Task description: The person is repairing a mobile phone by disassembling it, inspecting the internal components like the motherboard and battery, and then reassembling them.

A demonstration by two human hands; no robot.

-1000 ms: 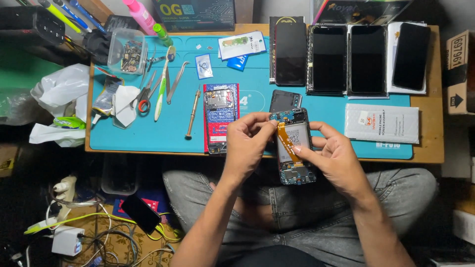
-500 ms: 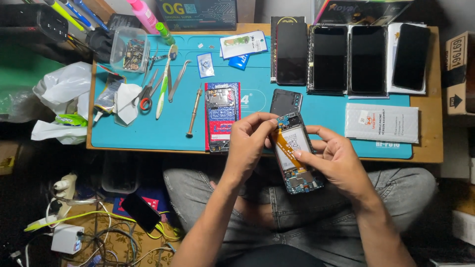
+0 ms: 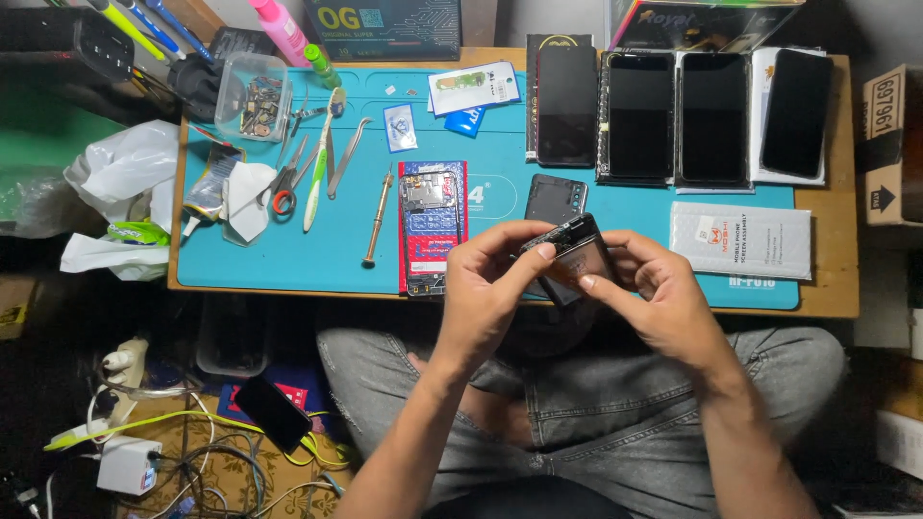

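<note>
While half a second ago the phone (image 3: 569,258) lay flat showing its orange strip, both hands, left hand (image 3: 488,288) and right hand (image 3: 663,298), now pinch it tilted edge-up over the mat's (image 3: 500,207) near edge.

Phone repair workshop: low wooden bench with blue work mat (image 3: 500,259), tweezers (image 3: 346,159), screwdriver (image 3: 377,217), opened phone (image 3: 431,226), row of spare screens (image 3: 673,115), tangled chargers on floor (image 3: 144,452).
</note>
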